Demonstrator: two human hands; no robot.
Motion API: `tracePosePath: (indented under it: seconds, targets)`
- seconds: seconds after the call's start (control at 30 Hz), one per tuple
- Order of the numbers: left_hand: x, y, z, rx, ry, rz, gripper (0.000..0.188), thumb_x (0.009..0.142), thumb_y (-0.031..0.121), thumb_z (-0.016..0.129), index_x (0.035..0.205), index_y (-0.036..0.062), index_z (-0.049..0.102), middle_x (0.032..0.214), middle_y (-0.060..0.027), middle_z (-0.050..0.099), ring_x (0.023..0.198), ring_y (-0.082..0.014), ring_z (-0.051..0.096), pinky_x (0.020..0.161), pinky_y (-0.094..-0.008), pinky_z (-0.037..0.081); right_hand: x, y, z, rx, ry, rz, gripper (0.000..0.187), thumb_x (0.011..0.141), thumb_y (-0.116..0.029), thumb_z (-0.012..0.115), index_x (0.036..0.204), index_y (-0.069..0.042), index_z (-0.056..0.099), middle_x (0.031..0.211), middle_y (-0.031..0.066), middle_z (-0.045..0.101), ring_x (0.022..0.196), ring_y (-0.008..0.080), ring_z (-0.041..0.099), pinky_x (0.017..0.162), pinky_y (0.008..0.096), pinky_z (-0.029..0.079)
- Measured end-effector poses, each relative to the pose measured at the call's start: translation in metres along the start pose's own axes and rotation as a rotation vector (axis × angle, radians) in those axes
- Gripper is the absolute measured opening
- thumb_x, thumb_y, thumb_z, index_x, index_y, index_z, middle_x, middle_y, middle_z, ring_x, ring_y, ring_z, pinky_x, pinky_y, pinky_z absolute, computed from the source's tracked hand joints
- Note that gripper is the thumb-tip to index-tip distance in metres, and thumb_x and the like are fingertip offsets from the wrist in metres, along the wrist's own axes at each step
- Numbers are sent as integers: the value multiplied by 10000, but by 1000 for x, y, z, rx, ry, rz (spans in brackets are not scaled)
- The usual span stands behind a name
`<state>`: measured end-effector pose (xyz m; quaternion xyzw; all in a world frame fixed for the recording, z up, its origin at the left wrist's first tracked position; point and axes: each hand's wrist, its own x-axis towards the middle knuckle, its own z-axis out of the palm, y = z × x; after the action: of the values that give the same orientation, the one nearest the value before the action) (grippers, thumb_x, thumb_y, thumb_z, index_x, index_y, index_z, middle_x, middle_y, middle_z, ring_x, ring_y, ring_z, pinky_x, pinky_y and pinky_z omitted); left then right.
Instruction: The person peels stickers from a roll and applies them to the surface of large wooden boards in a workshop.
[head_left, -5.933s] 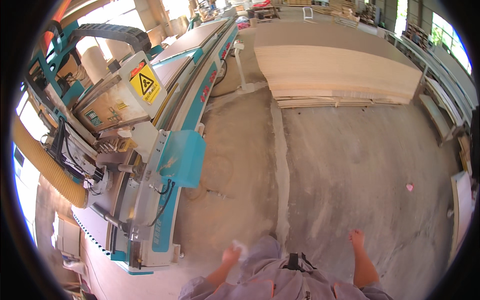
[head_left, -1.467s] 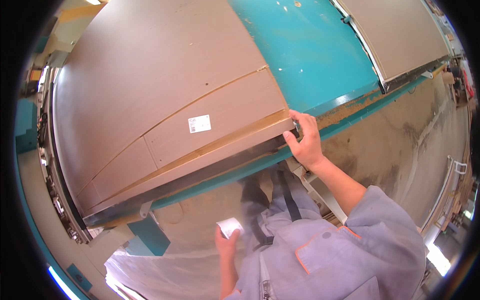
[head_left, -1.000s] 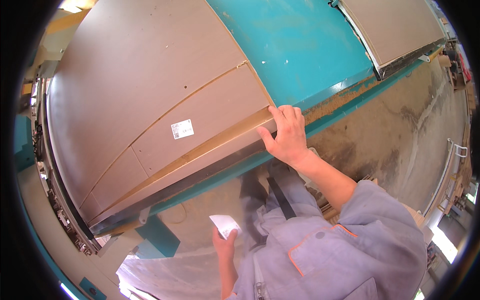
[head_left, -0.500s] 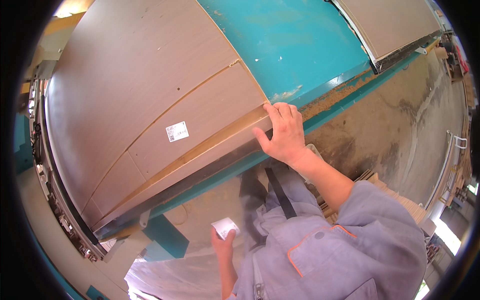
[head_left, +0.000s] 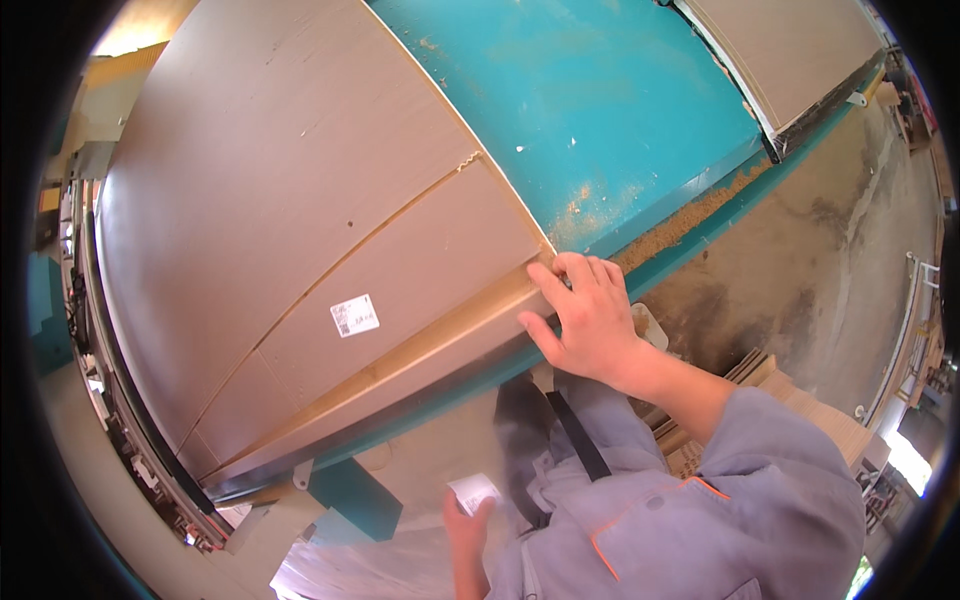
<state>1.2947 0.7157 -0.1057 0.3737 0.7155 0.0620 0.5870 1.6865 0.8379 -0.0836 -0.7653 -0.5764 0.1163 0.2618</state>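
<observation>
Spread across most of the view, up and to the left of the right-hand fingers: large brown board (head_left: 260,200), cut through by thin curved lines. Beyond the fingertips, up and to the right: bare teal table (head_left: 580,110), dusted with sawdust (head_left: 690,215) along its near edge. Further up-right, well apart from the fingers: second brown board (head_left: 790,50) at the table's edge. Directly under the fingertips: cut panel (head_left: 400,310) with a lighter narrow strip along its near edge. Right hand (head_left: 585,320) laid flat on that corner, fingers (head_left: 585,275) spread and resting on the panel edge, thumb below it, not clenched. To the left of those fingers, on the panel: small white label (head_left: 354,315). Low down, near the body: left hand (head_left: 465,520), fingers pinching a small white slip of paper (head_left: 473,492).
</observation>
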Motion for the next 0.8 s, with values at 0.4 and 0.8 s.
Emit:
tracePosePath:
  seconds: [0.4,0.8]
  targets:
    - [18,2,29,82,-72,-76,439,751,73,786,1108,-31,552,991,-106,650,874,-174,624,767,-310,511,5,13,5,103,40,-3,448,691,-247,797,1092,-141,627,1000,63,513,932,258,518,842,419,379]
    - [12,0,36,86,-39,-13,438,758,62,768,1134,-23,560,1006,-105,654,879,-168,626,774,-311,510,7,18,0,75,-22,-75,431,733,-292,769,1097,-99,643,995,80,538,928,267,547,849,401,399]
